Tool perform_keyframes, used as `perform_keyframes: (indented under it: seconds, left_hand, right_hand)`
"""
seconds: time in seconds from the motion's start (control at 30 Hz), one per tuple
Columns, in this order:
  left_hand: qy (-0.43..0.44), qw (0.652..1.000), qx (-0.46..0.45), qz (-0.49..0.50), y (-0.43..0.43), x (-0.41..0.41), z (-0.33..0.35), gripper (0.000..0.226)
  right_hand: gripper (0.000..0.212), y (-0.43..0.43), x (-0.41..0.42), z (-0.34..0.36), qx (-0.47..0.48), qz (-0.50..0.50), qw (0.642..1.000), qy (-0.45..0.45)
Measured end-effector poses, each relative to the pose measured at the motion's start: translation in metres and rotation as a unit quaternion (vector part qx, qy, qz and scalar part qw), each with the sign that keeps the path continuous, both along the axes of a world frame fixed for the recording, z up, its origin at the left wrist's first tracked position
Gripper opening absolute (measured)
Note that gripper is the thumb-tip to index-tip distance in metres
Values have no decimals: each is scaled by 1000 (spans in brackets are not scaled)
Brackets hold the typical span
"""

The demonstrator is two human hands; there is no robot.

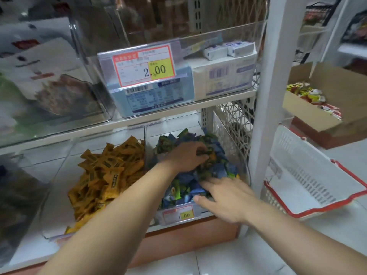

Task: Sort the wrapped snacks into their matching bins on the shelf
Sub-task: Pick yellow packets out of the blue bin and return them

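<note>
Left grip (186, 156): fingers curled down into top of blue-green snacks (218, 169); cannot tell whether any wrapper is held. Right grip (224, 197): fingers straight, spread, resting on snacks at pile front, holding nothing. Pile fills clear bin (223, 133) on lower shelf, just beside yellow snacks (107, 175).

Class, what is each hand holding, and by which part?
Left hand curls round a clump of wrapped snacks atop the pile; which part cannot be told. Right hand lies flat, holding nothing.
</note>
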State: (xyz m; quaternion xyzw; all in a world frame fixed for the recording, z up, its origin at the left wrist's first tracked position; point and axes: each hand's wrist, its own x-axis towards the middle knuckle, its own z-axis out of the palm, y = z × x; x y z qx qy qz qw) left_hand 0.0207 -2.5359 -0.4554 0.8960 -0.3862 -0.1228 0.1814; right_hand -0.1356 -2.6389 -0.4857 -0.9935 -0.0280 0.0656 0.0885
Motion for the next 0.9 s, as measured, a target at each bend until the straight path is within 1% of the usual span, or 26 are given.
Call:
perform_keyframes:
  seconds: [0.1,0.13,0.2,0.27,0.33,0.37,0.47,0.53,0.6,0.7,0.77,0.83,0.9]
  left_hand:
    - [-46,994,83,-46,-18,9,-12,34]
    - [-48,992,100,-52,-21,13,-14,34]
    - [-23,992,113,-55,-25,21,-17,40]
    - [-4,990,128,-59,-26,26,-19,51]
    - [-2,988,144,-58,-27,28,-21,60]
    - [-8,987,149,-56,-27,28,-24,61]
    - [-24,989,133,-53,-28,27,-26,54]
    - [-9,992,116,-50,-28,25,-24,56]
    - [-2,990,124,-63,-27,24,-20,58]
    - [-23,984,156,-81,-25,23,-20,43]
    - [-9,988,136,-68,-23,23,-20,35]
    - [-9,993,101,-59,-21,23,-19,35]
    - [-9,999,26,-33,-15,21,-15,37]
  right_hand:
    - [82,0,0,-4,5,-7,1000,0]
    - [85,0,1,-4,4,-7,1000,-3]
    - [91,-1,1,-6,5,-7,1000,-9]
    - [93,-2,3,-7,14,-9,1000,-15]
    - [93,-3,4,-7,21,-11,1000,-18]
    - [93,-3,5,-7,21,-12,1000,-19]
    - [93,-3,5,-6,24,-16,999,-17]
    - [92,-3,6,-5,25,-19,999,-14]
    - [91,-3,6,-5,29,-21,999,-9]
    - [90,-5,5,-5,33,-22,999,-7]
    - [90,-5,5,-5,34,-24,999,-13]
    - [90,-5,4,-4,37,-25,999,-15]
    - [88,-5,4,-2,53,-27,998,-17]
